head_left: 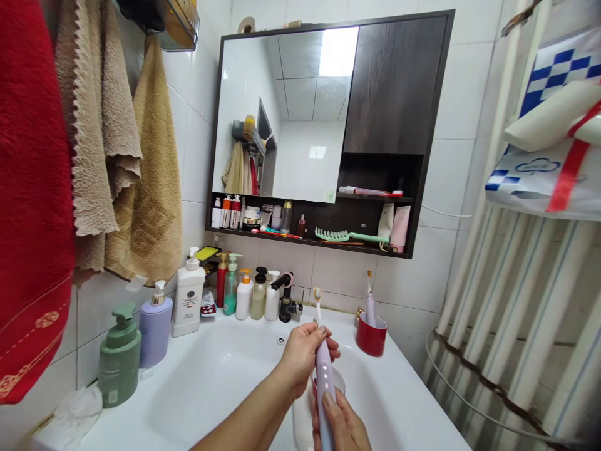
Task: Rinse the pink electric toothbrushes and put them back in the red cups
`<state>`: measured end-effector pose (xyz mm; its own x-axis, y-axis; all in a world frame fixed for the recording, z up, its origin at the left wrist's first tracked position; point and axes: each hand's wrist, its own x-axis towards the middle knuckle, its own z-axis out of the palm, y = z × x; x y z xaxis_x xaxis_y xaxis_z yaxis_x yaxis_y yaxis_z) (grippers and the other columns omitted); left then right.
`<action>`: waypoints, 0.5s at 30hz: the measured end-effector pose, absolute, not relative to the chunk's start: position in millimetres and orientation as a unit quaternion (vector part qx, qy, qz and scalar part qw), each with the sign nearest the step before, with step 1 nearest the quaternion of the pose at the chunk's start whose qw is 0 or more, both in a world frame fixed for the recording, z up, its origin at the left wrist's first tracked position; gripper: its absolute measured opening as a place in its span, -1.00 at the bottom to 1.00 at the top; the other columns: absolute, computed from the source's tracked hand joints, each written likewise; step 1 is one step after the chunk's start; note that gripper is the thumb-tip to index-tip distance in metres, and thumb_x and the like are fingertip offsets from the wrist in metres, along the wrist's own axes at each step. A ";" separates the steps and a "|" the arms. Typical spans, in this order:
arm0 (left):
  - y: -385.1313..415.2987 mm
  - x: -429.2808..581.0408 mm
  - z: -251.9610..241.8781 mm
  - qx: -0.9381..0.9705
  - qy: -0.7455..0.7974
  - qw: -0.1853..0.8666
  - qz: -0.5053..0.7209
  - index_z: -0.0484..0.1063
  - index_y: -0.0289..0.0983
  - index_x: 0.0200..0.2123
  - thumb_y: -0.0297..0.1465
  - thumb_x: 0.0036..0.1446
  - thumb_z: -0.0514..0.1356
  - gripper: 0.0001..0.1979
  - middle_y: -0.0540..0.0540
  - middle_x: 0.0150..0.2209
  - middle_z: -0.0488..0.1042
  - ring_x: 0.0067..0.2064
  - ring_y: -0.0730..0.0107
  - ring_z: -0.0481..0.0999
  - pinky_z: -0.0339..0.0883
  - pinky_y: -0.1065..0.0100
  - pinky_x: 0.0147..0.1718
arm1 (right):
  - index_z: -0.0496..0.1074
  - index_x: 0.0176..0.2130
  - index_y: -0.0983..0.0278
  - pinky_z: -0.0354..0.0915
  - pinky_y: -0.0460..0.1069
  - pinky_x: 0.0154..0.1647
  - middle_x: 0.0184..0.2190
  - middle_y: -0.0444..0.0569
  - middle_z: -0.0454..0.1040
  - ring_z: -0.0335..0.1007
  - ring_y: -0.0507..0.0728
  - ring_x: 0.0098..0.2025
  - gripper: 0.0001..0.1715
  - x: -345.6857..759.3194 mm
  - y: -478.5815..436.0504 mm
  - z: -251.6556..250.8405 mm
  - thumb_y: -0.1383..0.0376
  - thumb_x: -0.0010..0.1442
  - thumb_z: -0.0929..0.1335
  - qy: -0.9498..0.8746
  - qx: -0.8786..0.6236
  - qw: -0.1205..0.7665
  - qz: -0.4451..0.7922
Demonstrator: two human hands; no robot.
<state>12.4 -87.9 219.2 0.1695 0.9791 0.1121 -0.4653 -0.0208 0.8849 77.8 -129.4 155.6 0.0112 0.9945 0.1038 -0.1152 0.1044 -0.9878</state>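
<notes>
Above the white sink [225, 369], a lilac electric toothbrush [323, 366] is held in both hands, its head pointed to 12 o'clock and small lights lit on its handle. Its neck end is pinched between the thumb and curled fingers of the left hand [298, 354]; its lower handle is gripped by the right hand [348, 423], with the thumb pressed to the front. Behind the handle, a round-rimmed vessel [342, 379] is partly hidden. From the held toothbrush, a red cup [369, 343] bearing a second toothbrush [370, 308] is seen at 2 o'clock, a black faucet [284, 304] at 11, and a purple pump bottle [156, 332] at 9.
</notes>
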 end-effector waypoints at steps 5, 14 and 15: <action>-85.3 9.9 215.6 0.414 0.297 0.640 0.576 0.20 -0.36 -0.51 -0.28 -0.19 0.05 -0.77 -0.03 -0.62 0.32 -0.58 0.50 0.32 0.15 0.39 -0.51 | 0.08 -0.55 0.27 -0.06 -0.18 -0.82 -0.77 -0.24 0.12 0.02 -0.10 -0.80 -0.58 77.4 -127.1 149.4 -0.05 -0.18 0.14 -0.494 -0.448 0.533 0.520; -88.7 8.6 214.2 0.378 0.277 0.652 0.596 0.20 -0.36 -0.46 -0.30 -0.13 0.00 -0.78 -0.06 -0.58 0.35 -0.54 0.46 0.35 0.17 0.36 -0.47 | 0.09 -0.54 0.27 -0.05 -0.17 -0.80 -0.76 -0.24 0.12 0.01 -0.09 -0.79 -0.60 78.7 -126.8 152.1 -0.02 -0.14 0.12 -0.519 -0.454 0.519 0.505; -89.4 8.4 214.6 0.373 0.274 0.654 0.599 0.20 -0.36 -0.45 -0.31 -0.12 -0.01 -0.79 -0.07 -0.57 0.35 -0.52 0.45 0.36 0.17 0.36 -0.45 | 0.10 -0.53 0.27 -0.05 -0.17 -0.80 -0.76 -0.24 0.12 0.02 -0.09 -0.79 -0.61 78.9 -126.6 152.7 -0.01 -0.13 0.13 -0.519 -0.454 0.519 0.506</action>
<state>8.4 -89.4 214.6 0.1326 0.9872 0.0887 -0.5791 0.0045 0.8153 78.9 -126.6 152.7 -0.0501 0.9956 0.0787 -0.0544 0.0760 -0.9956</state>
